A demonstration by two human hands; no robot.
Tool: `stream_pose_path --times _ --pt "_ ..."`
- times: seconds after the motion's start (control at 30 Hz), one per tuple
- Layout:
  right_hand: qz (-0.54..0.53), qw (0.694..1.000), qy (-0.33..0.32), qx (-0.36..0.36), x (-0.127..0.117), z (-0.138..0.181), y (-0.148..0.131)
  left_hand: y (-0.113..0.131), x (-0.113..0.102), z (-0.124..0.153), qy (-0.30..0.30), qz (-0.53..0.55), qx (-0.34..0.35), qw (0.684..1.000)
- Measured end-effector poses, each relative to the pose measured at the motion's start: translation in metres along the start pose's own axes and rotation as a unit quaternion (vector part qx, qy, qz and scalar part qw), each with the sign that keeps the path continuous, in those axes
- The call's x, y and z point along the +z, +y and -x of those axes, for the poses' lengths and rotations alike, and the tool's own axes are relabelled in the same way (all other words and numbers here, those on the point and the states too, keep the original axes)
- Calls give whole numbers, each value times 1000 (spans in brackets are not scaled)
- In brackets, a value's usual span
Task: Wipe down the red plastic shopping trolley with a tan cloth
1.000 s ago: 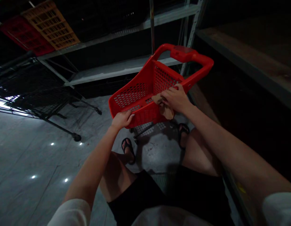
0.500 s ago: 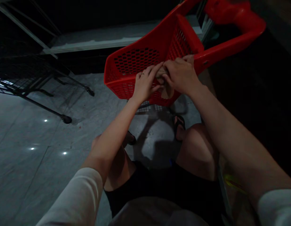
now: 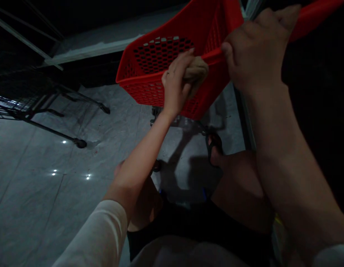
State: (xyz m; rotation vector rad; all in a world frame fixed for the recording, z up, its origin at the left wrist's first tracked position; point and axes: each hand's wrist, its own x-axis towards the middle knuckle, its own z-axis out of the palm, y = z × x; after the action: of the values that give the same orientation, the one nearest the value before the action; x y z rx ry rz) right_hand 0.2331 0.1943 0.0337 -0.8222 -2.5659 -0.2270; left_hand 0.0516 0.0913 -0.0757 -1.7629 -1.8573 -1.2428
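A red plastic shopping cart [image 3: 213,83] with honeycomb holes in its sides stands in front of me. My left hand [image 3: 175,83] is at its near rim, closed on a crumpled beige-brown cloth [image 3: 197,70] that drapes over the edge. Part of the cloth is hidden behind the fingers. Farther right, my right hand [image 3: 258,52] is wrapped over the cart's red handle arm [image 3: 313,20], where it joins the basket. The stretch of arm under the palm is covered.
A dark wire cart [image 3: 49,122] on casters stands at the left. Behind the red cart runs a low pale shelf [image 3: 99,48]. My sandalled foot [image 3: 215,148] is on the grey tiled floor [image 3: 35,193] below the basket. The right side is very dark.
My right hand has left the cloth and moved right and up onto the handle arm. My left hand keeps the cloth at the rim. The cart appears shifted slightly up and left in view.
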Motion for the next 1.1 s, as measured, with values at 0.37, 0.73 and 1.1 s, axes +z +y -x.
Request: stream_pose_path --times 0.37,0.73,1.1 --pt "-45 999 -10 10 -6 2 -4 52 73 63 -74 -21 -170 982" --pt "-101 994 33 31 -3 4 -4 56 49 14 74 -103 -177 976" --pt "-99 994 36 37 -9 8 -4 7 79 71 -6 -151 -26 988"
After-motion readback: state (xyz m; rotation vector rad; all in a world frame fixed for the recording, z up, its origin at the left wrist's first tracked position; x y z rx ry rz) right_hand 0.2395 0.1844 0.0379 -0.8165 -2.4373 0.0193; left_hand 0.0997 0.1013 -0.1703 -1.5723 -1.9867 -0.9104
